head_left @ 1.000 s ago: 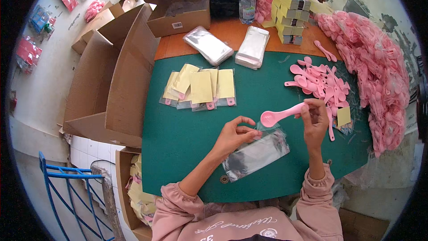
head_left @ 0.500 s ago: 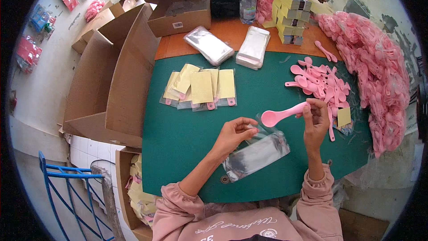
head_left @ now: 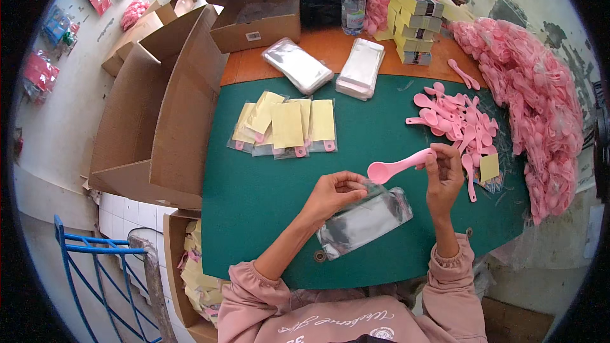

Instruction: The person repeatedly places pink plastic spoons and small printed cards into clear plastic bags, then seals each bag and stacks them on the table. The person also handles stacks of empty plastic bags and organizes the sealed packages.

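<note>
In my right hand [head_left: 445, 178] a pink plastic spoon [head_left: 399, 166] is pinched by the end of its handle, its bowl pointing left. My left hand [head_left: 333, 197] has its thumb and fingers closed on the edge of a clear plastic bag [head_left: 375, 192]. The spoon's bowl is right by that bag's mouth; whether it touches the film, I cannot tell. Under the held bag lies a stack of clear bags [head_left: 365, 223] on the green table top [head_left: 273, 209]. Loose pink spoons [head_left: 454, 114] are heaped beyond my right hand, near a small yellow card [head_left: 490, 168].
Packed bags with yellow cards [head_left: 288, 125] lie at the left. Behind them are two bag stacks [head_left: 298, 67], a water bottle [head_left: 353, 0] and piled cards [head_left: 416, 22]. A mound of wrapped pink spoons [head_left: 534, 101] lines the right edge; a cardboard box [head_left: 184, 101] stands left.
My right hand has brought the spoon slightly left and down, its bowl closer to the bag. My left hand has shifted only a little, still pinching the film.
</note>
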`<state>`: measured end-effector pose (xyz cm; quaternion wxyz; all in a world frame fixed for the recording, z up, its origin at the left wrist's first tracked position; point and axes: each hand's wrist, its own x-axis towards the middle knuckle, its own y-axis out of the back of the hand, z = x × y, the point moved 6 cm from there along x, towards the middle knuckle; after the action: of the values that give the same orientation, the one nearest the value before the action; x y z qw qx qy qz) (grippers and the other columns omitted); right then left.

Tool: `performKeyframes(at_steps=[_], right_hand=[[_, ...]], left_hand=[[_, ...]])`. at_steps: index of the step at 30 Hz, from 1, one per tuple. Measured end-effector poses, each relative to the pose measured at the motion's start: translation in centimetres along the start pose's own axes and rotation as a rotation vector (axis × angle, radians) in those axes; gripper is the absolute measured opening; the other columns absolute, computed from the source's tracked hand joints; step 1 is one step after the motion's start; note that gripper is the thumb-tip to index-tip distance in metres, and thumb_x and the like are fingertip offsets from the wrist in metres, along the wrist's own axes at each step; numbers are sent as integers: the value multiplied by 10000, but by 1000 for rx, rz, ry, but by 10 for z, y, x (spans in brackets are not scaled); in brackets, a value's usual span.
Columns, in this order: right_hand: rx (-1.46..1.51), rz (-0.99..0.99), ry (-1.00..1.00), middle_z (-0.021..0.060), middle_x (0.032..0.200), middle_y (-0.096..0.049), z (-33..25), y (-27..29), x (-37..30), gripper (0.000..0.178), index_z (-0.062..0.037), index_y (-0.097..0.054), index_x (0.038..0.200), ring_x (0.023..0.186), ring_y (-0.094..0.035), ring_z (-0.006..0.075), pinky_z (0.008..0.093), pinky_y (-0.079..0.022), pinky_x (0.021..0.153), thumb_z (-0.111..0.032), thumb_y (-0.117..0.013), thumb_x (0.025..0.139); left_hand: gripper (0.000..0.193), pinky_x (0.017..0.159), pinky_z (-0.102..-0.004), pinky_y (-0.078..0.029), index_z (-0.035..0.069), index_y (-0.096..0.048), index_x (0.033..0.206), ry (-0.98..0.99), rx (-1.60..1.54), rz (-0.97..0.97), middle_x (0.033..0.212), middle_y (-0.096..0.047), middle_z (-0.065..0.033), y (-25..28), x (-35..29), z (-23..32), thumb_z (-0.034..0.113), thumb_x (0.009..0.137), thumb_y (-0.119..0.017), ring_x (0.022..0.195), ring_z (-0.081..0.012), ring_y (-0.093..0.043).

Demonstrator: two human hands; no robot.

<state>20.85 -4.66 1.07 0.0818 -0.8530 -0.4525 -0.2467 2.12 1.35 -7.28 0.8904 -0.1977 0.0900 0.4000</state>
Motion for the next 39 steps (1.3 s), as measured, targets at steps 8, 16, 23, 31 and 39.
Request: performKeyframes(at_steps=[8,16,23,31,39], right_hand=[[6,-48,0,61,786,-585,0,-2,-1,158,0,-518,993,661,-567,93,202,-471,589,-58,-552,850],[36,-185,-64,65,823,-573,4,-18,-6,168,4,-510,998,678,-567,97,204,-470,597,-27,-552,838],[189,-284,-291,61,810,-570,12,-22,-2,126,-12,-480,906,677,-558,87,203,-463,586,-10,-570,818],[126,-310,-244,44,811,-578,9,-28,3,172,-21,-486,900,723,-542,59,183,-432,621,-14,-617,789],[-27,-554,179,99,1072,-548,-13,-50,-2,584,-25,-608,982,862,-512,191,333,-375,840,-508,-288,908]], left_hand=[[319,758,-216,-452,-15,-562,1048,-36,-81,28,929,-618,-63,0,0,4,86,764,-664,846,-100,-575],[344,814,-251,-447,-38,-535,1114,-83,9,-72,1015,-602,-85,-11,1,9,81,800,-611,919,-124,-566],[386,833,-269,-445,-34,-492,1173,-126,-12,-160,1062,-589,-100,-16,0,24,74,816,-590,939,-125,-560],[333,790,-243,-459,-32,-517,1137,-112,146,-237,966,-617,-86,-15,6,37,214,926,-441,921,-121,-567],[382,728,-245,-496,-54,-524,1110,-37,-45,-283,970,-617,-137,-18,12,37,264,939,-401,859,-159,-603]])
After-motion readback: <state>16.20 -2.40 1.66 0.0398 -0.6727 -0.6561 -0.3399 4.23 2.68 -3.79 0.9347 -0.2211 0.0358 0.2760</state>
